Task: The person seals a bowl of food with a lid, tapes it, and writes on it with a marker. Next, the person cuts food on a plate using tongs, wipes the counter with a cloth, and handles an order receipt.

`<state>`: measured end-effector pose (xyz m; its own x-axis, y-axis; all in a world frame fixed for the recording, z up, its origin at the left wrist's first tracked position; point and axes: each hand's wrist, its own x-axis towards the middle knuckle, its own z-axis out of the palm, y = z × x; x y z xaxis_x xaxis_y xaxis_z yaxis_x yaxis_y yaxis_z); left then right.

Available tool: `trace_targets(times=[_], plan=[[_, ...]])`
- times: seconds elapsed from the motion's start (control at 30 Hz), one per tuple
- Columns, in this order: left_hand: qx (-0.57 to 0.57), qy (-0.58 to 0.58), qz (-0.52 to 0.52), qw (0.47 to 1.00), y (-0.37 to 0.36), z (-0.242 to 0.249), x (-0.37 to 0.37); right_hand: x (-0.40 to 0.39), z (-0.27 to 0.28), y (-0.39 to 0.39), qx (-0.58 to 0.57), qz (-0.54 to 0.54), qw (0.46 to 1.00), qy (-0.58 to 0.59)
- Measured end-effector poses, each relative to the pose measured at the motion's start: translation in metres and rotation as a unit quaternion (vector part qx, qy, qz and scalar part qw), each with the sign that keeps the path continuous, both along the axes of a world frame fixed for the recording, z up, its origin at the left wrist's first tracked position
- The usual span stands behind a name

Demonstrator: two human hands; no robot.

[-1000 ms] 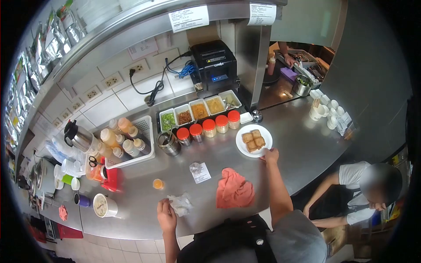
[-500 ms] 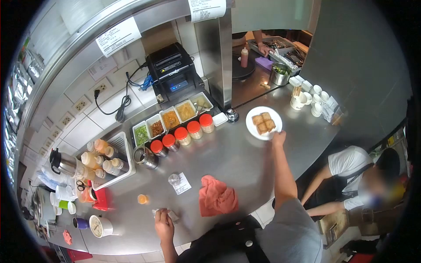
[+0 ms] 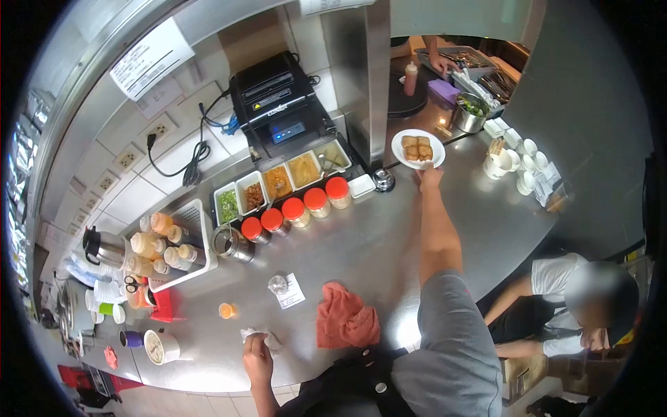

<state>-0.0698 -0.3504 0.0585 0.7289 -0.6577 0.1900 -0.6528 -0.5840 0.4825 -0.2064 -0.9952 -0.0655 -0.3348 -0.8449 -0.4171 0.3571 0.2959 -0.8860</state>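
Observation:
With my arm stretched far forward, my right hand (image 3: 430, 181) grips the near rim of a round white plate (image 3: 398, 147). Several browned square pieces (image 3: 417, 148) that look like toast or fried tofu sit together on the plate, at the edge of the pass-through opening. Close to my body, my left hand (image 3: 258, 358) has its fingers pinched on a crumpled white wad (image 3: 272, 340), perhaps paper or thin plastic. A small orange-filled cup (image 3: 226, 311) stands beyond that hand, and a red cloth (image 3: 346, 316) lies bunched to its right.
Red-lidded jars (image 3: 294, 208) and topping trays (image 3: 276, 183) line the wall beneath a black printer (image 3: 278, 104). A call bell (image 3: 383, 181) stands by the post. Paper cups (image 3: 497, 165) are at the right. A co-worker (image 3: 556, 299) bends low at right; another person's hand (image 3: 442, 64) shows beyond the opening.
My right hand has pushed the plate farther forward, from the steel counter to the pass-through edge. My left hand stays on the white wad. The view has shifted slightly.

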Motion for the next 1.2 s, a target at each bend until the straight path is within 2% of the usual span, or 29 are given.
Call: trace_targets(times=[0.07, 0.1, 0.13, 0.2, 0.33, 0.47, 0.53, 0.6, 0.63, 0.7, 0.77, 0.8, 0.83, 0.87, 0.93, 1.0, 1.07, 1.2], plan=[[-0.033, -0.015, -0.024, 0.999, -0.002, -0.002, 0.0, -0.01, -0.052, -0.033, -0.126, 0.154, 0.975, -0.098], [-0.037, -0.015, -0.021, 0.999, -0.002, -0.003, -0.001, -0.014, -0.03, -0.015, -0.081, 0.191, 0.977, -0.042], [-0.034, -0.019, -0.023, 0.999, -0.002, -0.005, -0.001, -0.018, -0.027, -0.008, -0.086, 0.193, 0.977, -0.042], [-0.037, -0.025, -0.027, 0.999, -0.002, -0.007, -0.001, -0.028, -0.019, 0.005, -0.04, 0.315, 0.941, 0.118], [-0.039, 0.006, -0.049, 0.998, 0.006, -0.013, -0.002, -0.062, -0.006, 0.071, -0.046, 0.488, 0.855, 0.172], [-0.052, 0.001, -0.079, 0.996, 0.024, -0.006, -0.004, -0.092, 0.021, 0.183, -0.059, 0.572, 0.802, 0.161], [-0.046, 0.001, -0.082, 0.996, 0.038, -0.005, -0.004, -0.09, 0.049, 0.257, -0.178, 0.584, 0.746, 0.267], [-0.04, 0.003, -0.083, 0.996, 0.055, -0.006, -0.005, -0.084, 0.082, 0.32, -0.194, 0.631, 0.682, 0.315], [-0.04, 0.0, -0.086, 0.995, 0.065, -0.006, -0.005, -0.077, 0.088, 0.335, -0.191, 0.63, 0.683, 0.316], [-0.044, -0.003, -0.091, 0.995, 0.083, -0.007, -0.009, -0.065, 0.098, 0.359, -0.392, 0.611, 0.612, 0.313], [-0.025, 0.017, -0.087, 0.996, 0.1, 0.002, -0.018, -0.042, 0.168, 0.353, -0.435, 0.549, 0.666, 0.255], [-0.025, 0.02, -0.087, 0.996, 0.112, -0.001, -0.02, -0.031, 0.213, 0.345, -0.413, 0.508, 0.702, 0.279], [-0.034, 0.015, -0.092, 0.995, 0.123, -0.007, -0.02, -0.016, 0.24, 0.317, -0.51, 0.447, 0.703, 0.214], [-0.044, 0.009, -0.094, 0.995, 0.133, -0.009, -0.02, -0.006, 0.29, 0.316, -0.455, 0.441, 0.772, 0.05], [-0.058, 0.002, -0.083, 0.995, 0.151, -0.005, -0.024, 0.02, 0.348, 0.274, -0.489, 0.356, 0.796, 0.021], [-0.071, -0.005, -0.066, 0.995, 0.169, -0.005, -0.026, 0.044, 0.397, 0.242, -0.468, 0.294, 0.829, -0.081], [-0.072, -0.007, -0.014, 0.997, 0.185, -0.013, -0.029, 0.063, 0.426, 0.216, -0.457, 0.25, 0.848, -0.099], [-0.082, 0.004, 0.05, 0.995, 0.2, -0.016, -0.038, 0.087, 0.433, 0.18, -0.435, 0.286, 0.837, -0.167]])
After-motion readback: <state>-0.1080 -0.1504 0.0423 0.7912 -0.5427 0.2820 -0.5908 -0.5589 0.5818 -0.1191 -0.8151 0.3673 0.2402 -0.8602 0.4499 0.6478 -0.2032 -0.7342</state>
